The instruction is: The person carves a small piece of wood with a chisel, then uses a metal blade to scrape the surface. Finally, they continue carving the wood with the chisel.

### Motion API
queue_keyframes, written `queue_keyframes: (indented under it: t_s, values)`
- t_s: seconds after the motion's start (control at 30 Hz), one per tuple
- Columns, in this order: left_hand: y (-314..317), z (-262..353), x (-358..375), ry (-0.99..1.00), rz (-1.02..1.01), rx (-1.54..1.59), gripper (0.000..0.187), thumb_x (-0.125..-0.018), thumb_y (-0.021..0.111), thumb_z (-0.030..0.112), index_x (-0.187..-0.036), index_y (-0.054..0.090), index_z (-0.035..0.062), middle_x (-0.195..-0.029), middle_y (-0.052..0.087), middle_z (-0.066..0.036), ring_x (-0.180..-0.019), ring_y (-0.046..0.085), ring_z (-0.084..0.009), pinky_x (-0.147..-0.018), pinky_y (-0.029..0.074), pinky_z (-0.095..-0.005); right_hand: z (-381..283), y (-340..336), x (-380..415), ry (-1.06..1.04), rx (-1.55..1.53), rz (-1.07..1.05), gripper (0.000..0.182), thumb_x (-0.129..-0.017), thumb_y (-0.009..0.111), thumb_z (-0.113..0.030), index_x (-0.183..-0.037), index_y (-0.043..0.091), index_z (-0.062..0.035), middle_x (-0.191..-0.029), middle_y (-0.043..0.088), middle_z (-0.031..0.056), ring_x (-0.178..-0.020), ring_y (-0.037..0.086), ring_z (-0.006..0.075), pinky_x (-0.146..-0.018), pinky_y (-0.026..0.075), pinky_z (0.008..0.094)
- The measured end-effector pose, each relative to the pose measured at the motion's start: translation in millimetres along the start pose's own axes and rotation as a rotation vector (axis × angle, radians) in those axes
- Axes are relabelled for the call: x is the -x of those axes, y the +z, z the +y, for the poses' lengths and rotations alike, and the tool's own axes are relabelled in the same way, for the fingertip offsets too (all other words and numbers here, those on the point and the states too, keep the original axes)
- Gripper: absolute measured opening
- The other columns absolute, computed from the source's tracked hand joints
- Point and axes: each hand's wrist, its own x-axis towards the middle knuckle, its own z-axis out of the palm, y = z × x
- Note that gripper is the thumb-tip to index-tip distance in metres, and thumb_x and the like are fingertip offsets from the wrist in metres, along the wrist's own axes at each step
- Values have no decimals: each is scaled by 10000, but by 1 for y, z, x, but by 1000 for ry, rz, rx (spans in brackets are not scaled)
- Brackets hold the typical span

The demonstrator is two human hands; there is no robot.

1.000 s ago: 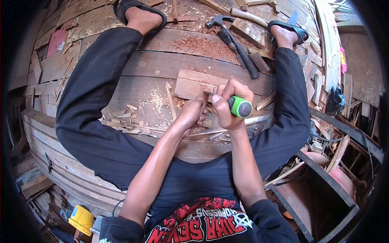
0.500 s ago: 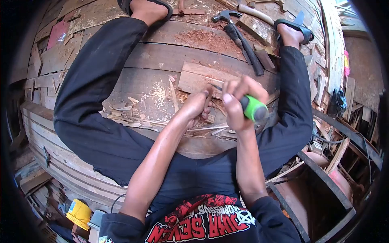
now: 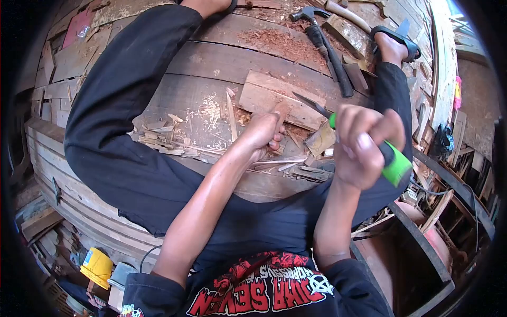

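Observation:
My right hand (image 3: 364, 142) is wrapped round the green and black handle (image 3: 397, 165) of a pointed tool, whose dark narrow blade (image 3: 311, 103) points up and to the left over a wooden block (image 3: 269, 95). My left hand (image 3: 264, 133) is closed at the block's lower left edge, holding a small brown wooden piece (image 3: 281, 108) that juts up from its fingers over the block. Most of that piece is hidden by the fingers. The block lies flat on the plank floor between my legs, and the blade appears apart from it.
Beyond the block lie a claw hammer (image 3: 310, 14), a dark-handled tool (image 3: 332, 61) and reddish shavings (image 3: 282, 45). Wood scraps (image 3: 163, 134) lie near my left leg. A yellow container (image 3: 96, 266) stands at lower left, a dark-edged frame (image 3: 428, 248) at lower right.
My right hand has moved right and toward me with the tool, drawing the blade away from the left hand's piece. The whole view has shifted slightly.

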Motion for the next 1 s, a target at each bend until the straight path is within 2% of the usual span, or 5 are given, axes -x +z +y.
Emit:
queue_keyframes:
  t_s: [0.2,0.37,0.57,0.67,1.0]
  values:
    - [-9,-3,-9,52,-113,-71,237,-1060,475,261,-1100,541,37,-836,503,-28,-578,428,-73,-434,331,-233,71,-20,33,17,552,-242,328,-820,651,-39,-720,348,-111,-580,357,-20,-485,297,78,-458,260,299]
    - [-3,2,-4,25,-16,-47,245,-1071,465,224,-1217,497,31,-847,520,-19,-551,408,-43,-414,299,-199,28,-29,3,109,-15,51,220,-826,582,-22,-750,387,-89,-590,406,-16,-500,348,75,-471,278,273]
    - [0,-1,-4,53,24,-202,164,-1057,480,222,-1092,508,64,-812,522,0,-567,414,-45,-426,318,-212,-3,-13,1,46,-37,24,249,-807,637,-65,-780,392,-96,-567,417,-5,-479,362,101,-478,296,297]
    - [-1,-6,-8,98,20,-271,161,-1051,495,241,-1006,503,87,-800,519,7,-571,424,-47,-430,333,-220,71,-22,27,70,433,-154,262,-778,643,-6,-724,400,-87,-578,376,-22,-498,341,79,-474,332,277]
    - [-1,-9,-11,140,82,-370,320,-1059,533,347,-1112,418,54,-825,513,-18,-573,454,-63,-438,378,-242,23,-14,-1,72,67,22,258,-803,627,-22,-711,397,-93,-590,403,-13,-501,363,78,-479,283,279]
